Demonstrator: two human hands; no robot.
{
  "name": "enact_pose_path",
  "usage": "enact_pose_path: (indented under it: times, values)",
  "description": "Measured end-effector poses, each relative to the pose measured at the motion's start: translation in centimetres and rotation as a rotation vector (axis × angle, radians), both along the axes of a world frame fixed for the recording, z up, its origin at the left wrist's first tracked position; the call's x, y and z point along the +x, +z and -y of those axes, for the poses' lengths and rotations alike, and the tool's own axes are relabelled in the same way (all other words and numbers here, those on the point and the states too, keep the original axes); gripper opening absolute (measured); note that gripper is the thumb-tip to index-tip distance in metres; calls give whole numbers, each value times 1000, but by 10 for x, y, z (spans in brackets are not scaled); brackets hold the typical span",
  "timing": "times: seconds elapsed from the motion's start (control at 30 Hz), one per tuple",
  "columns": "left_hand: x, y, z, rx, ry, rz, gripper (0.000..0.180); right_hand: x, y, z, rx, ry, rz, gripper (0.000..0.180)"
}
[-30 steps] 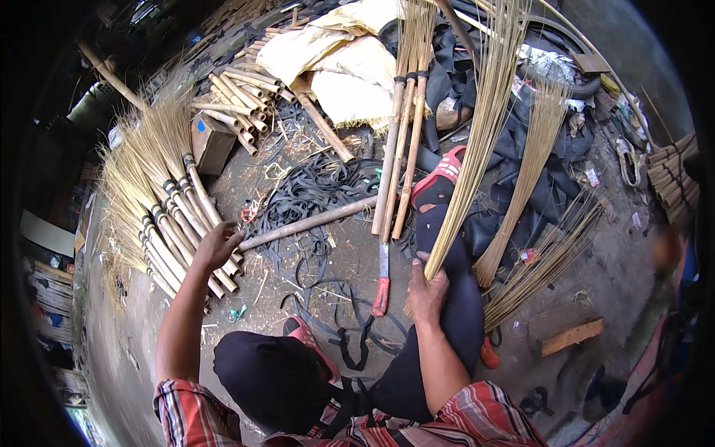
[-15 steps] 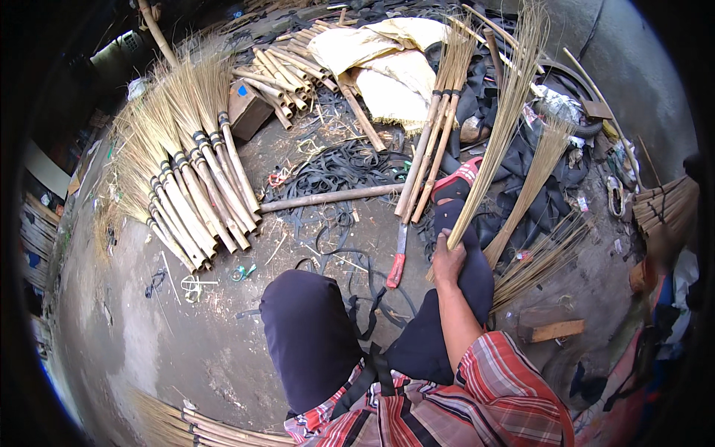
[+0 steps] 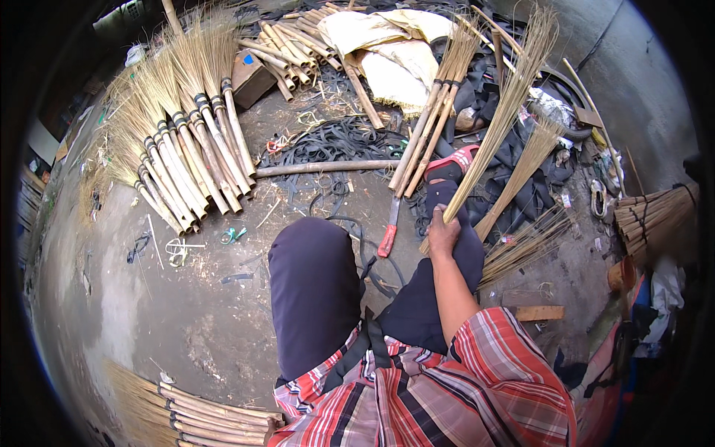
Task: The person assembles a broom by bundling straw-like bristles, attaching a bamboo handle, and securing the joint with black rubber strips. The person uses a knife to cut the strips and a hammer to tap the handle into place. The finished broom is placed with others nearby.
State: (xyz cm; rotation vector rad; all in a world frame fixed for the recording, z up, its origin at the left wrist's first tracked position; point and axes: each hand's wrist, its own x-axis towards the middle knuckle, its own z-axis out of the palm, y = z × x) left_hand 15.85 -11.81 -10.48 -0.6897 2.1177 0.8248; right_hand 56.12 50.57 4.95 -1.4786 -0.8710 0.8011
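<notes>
My right hand [image 3: 444, 232] is closed around the lower end of a long bundle of straw bristles [image 3: 495, 119]. The bundle slants up and away to the right, over my outstretched leg. At the lower edge, a brown patch that looks like part of my left hand [image 3: 275, 428] shows beside the handle ends of several straw brooms [image 3: 216, 414]; its fingers cannot be made out. A second straw bundle [image 3: 521, 175] and loose straw [image 3: 525, 249] lie right of my right hand. A red-handled knife [image 3: 388, 240] rests on the ground left of it.
Finished brooms [image 3: 179, 156] lie fanned out at the far left. Cut bamboo handles [image 3: 290, 56] and a pale sack [image 3: 395, 56] are at the back. Black rubber strips [image 3: 335, 145] heap behind a bamboo pole [image 3: 328, 167]. Three brooms [image 3: 432, 123] lean near my red sandal [image 3: 453, 162].
The view has tipped downward to the left, so more of the brooms at the lower left shows. My right hand keeps its hold on the straw bundle. A brown patch appears by the broom handles.
</notes>
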Motion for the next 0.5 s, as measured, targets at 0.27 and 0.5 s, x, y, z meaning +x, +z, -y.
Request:
enact_pose_path:
  times: [0.27, 0.5]
  values:
    - [-10, -18, 53, 76, 73, 134, 33, -2, 16, 10, -26, 20, -169, 21]
    - [-18, -21, 52, 66, 35, 251, 31, -2, 16, 10, -48, 44, -110, 22]
